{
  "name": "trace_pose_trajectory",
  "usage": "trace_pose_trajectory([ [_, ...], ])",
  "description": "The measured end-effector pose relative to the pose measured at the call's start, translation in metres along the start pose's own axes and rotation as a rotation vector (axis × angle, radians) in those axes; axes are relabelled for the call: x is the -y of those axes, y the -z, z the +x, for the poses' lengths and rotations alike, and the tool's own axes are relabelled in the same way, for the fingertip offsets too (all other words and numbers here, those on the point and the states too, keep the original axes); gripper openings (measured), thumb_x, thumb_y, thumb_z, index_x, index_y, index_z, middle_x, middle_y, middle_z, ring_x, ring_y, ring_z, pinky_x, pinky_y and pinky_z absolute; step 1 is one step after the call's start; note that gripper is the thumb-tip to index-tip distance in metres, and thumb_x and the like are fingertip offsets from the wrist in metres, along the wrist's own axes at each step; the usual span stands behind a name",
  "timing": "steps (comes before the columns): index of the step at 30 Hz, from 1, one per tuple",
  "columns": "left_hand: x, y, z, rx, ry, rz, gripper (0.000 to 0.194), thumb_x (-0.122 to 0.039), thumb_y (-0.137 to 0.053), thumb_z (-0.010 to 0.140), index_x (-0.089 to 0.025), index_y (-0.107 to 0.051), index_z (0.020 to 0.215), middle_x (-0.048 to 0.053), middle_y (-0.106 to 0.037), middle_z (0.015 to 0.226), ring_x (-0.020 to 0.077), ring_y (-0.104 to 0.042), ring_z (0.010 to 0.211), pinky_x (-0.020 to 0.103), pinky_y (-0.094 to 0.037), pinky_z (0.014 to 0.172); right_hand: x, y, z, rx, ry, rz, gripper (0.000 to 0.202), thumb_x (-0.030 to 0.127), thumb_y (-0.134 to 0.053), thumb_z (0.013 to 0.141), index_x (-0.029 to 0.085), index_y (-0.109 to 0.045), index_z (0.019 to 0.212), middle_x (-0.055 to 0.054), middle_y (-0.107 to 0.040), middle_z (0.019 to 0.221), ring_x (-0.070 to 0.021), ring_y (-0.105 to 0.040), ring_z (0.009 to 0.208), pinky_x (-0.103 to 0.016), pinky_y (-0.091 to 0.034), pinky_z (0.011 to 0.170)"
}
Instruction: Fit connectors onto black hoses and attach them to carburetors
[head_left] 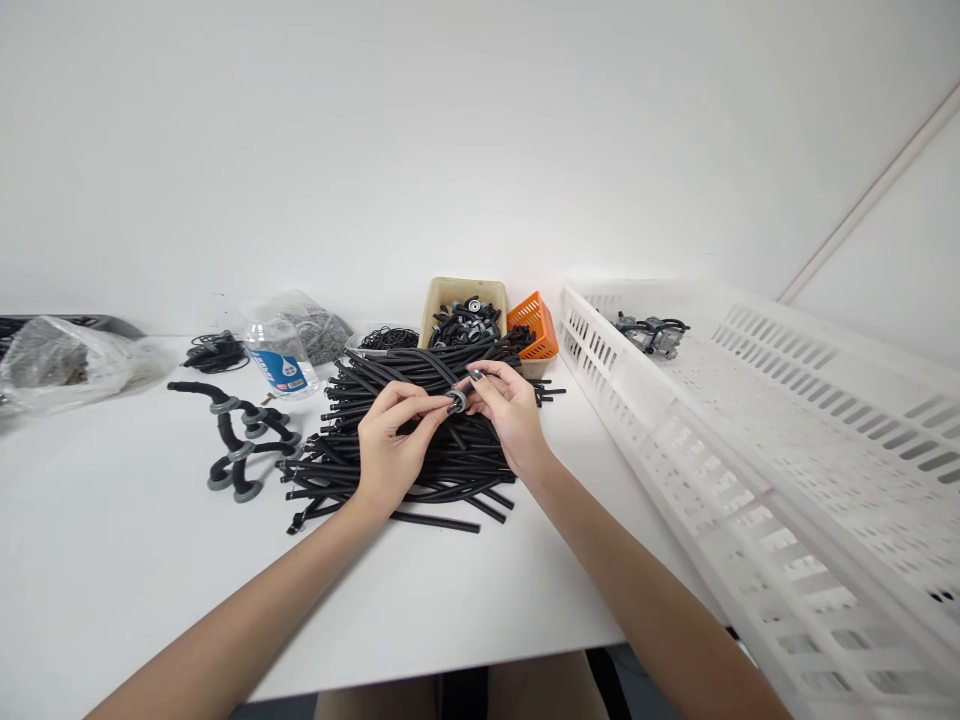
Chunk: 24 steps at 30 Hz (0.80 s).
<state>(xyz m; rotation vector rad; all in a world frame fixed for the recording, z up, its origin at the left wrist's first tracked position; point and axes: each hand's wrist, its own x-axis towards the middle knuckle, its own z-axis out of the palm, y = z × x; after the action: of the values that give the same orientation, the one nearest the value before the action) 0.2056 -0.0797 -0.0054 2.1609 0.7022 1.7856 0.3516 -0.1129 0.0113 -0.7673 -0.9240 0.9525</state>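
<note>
Above a pile of black tubes [420, 490], my left hand [397, 435] and my right hand [510, 410] meet at a small grey ring-shaped part [457, 402] with a black piece in it. My left thumb and index finger pinch it from the left. The fingers of my right hand close on its right side, with the thumb near the index finger. To the left of the pile lie curved black tubes joined with grey rings [240, 450].
Behind the pile stand a cream bin [427, 310] of black and grey parts and an orange basket [547, 335]. A large white crate [675, 480] fills the right. A clear bottle [281, 365] and plastic bags [82, 365] are at the left.
</note>
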Motion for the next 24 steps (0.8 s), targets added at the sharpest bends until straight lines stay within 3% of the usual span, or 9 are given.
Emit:
trace_pose_trajectory([
  [7,-0.0023,-0.0005,0.0018,0.023,0.072,-0.051,0.006,-0.018,-0.070,0.082,-0.021,-0.074,0.083,0.001,-0.058,0.078,0.0113,-0.054,0.070,0.024,-0.049,0.063,-0.0010,0.0005,-0.0004,0.000,0.057,-0.073,0.020,0.035,-0.069,0.080,0.021,-0.063,0.093,0.000,-0.071,0.077,-0.0109,-0.063,0.062,-0.023,-0.052,0.060],
  [24,-0.0025,-0.0006,0.0014,0.025,0.086,-0.058,0.004,-0.018,-0.069,0.083,-0.020,-0.073,0.082,0.000,-0.057,0.077,0.0112,-0.053,0.069,0.024,-0.047,0.062,-0.0003,0.0008,-0.0014,0.006,0.169,-0.203,0.019,0.037,-0.067,0.084,0.022,-0.061,0.094,0.000,-0.071,0.080,-0.0113,-0.062,0.063,-0.024,-0.053,0.062],
])
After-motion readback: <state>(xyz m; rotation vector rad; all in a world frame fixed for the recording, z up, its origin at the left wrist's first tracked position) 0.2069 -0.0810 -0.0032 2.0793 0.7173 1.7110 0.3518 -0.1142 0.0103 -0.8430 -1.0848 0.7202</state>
